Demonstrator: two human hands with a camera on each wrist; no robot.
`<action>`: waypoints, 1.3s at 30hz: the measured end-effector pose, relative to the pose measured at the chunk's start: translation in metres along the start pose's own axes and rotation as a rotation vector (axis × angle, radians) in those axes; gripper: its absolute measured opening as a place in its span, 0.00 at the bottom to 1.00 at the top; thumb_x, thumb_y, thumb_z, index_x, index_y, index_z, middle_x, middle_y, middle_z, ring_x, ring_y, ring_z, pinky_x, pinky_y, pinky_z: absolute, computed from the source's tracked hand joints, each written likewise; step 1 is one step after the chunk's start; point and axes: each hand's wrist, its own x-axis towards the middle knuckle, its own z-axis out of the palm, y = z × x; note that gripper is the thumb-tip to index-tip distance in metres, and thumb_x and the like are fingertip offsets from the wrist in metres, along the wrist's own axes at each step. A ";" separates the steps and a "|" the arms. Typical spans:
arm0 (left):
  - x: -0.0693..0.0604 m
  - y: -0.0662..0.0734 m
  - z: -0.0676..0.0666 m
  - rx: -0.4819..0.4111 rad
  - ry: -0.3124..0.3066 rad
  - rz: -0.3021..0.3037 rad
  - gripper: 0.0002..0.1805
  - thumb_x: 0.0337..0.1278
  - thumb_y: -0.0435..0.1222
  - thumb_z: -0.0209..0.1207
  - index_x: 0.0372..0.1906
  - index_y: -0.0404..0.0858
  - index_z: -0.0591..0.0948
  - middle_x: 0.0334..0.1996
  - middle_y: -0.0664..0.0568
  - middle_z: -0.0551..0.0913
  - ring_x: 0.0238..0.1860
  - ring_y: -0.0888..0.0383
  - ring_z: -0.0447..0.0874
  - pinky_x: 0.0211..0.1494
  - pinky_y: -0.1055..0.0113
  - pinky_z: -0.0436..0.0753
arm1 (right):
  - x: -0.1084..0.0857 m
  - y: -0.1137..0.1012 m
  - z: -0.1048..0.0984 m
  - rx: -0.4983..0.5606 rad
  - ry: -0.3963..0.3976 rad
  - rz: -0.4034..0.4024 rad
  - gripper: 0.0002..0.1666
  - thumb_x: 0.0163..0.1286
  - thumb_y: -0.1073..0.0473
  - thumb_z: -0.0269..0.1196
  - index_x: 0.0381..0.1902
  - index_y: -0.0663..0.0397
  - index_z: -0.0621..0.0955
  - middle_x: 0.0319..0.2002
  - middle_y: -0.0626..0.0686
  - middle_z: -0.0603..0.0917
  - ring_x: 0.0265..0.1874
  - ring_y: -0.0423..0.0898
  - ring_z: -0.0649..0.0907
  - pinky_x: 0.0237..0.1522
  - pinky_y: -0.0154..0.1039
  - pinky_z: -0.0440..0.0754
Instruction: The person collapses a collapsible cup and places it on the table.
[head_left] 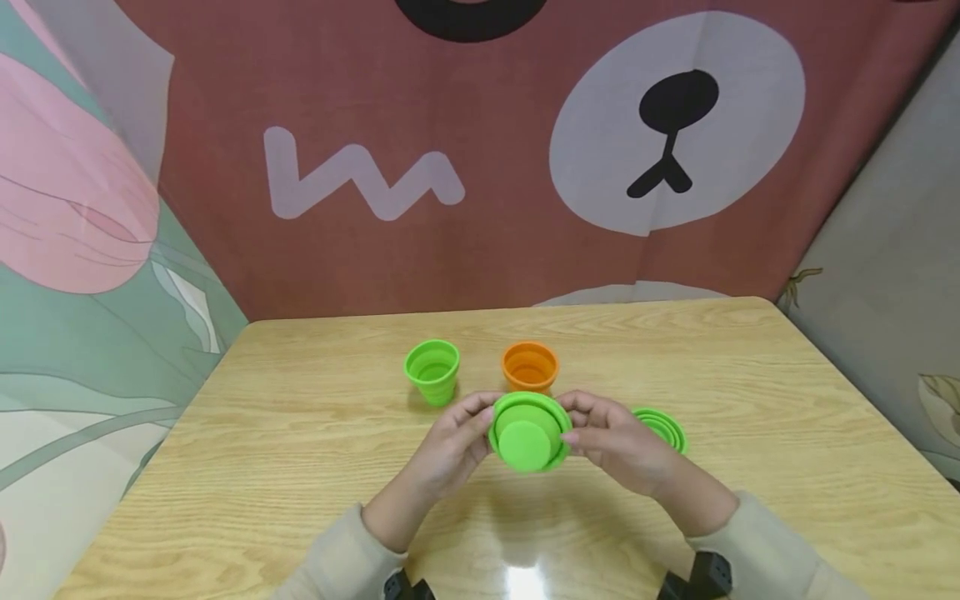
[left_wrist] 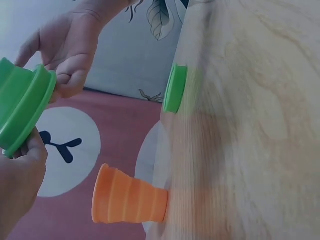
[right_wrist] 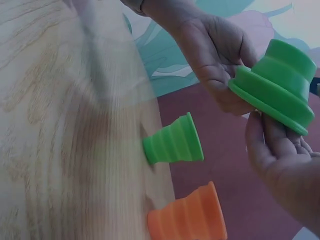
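Observation:
Between both hands, raised off the table, is a green collapsible cup (head_left: 527, 440), partly extended, its base turned toward the head camera. My left hand (head_left: 459, 440) pinches the rim on one side. On the opposite side my right hand (head_left: 617, 437) grips the same rim with thumb and fingers. In the right wrist view the held cup (right_wrist: 280, 82) shows its stepped wall and wide rim. Behind the hands stand an upright green cup (head_left: 433, 371) and an upright orange cup (head_left: 529, 365), both extended. A flattened green cup (head_left: 662, 429) lies beyond the right hand, partly covered by it.
The wooden table (head_left: 262, 467) carries all the cups. Its far edge meets a red cloth backdrop (head_left: 420, 267) with a bear print. Patterned cloth (head_left: 885, 275) hangs to the right, and more hangs to the left.

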 end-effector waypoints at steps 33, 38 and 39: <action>-0.003 0.012 0.007 0.247 -0.042 -0.180 0.22 0.54 0.30 0.50 0.52 0.23 0.61 0.36 0.49 0.74 0.32 0.61 0.74 0.35 0.71 0.76 | -0.003 -0.012 0.012 -0.344 0.057 0.077 0.25 0.57 0.68 0.58 0.51 0.63 0.64 0.36 0.59 0.75 0.34 0.47 0.77 0.36 0.42 0.77; -0.004 0.015 0.008 0.176 -0.087 -0.169 0.24 0.50 0.27 0.52 0.52 0.21 0.60 0.35 0.48 0.75 0.33 0.59 0.75 0.35 0.70 0.77 | -0.004 -0.013 0.012 -0.288 -0.014 0.027 0.18 0.56 0.71 0.57 0.43 0.62 0.63 0.35 0.59 0.74 0.33 0.46 0.77 0.34 0.39 0.79; -0.004 0.016 0.009 0.167 -0.104 -0.161 0.25 0.50 0.27 0.53 0.52 0.21 0.60 0.36 0.47 0.75 0.34 0.59 0.75 0.36 0.70 0.77 | -0.004 -0.014 0.012 -0.291 -0.026 0.011 0.17 0.56 0.71 0.57 0.42 0.63 0.63 0.35 0.58 0.74 0.32 0.45 0.77 0.34 0.38 0.79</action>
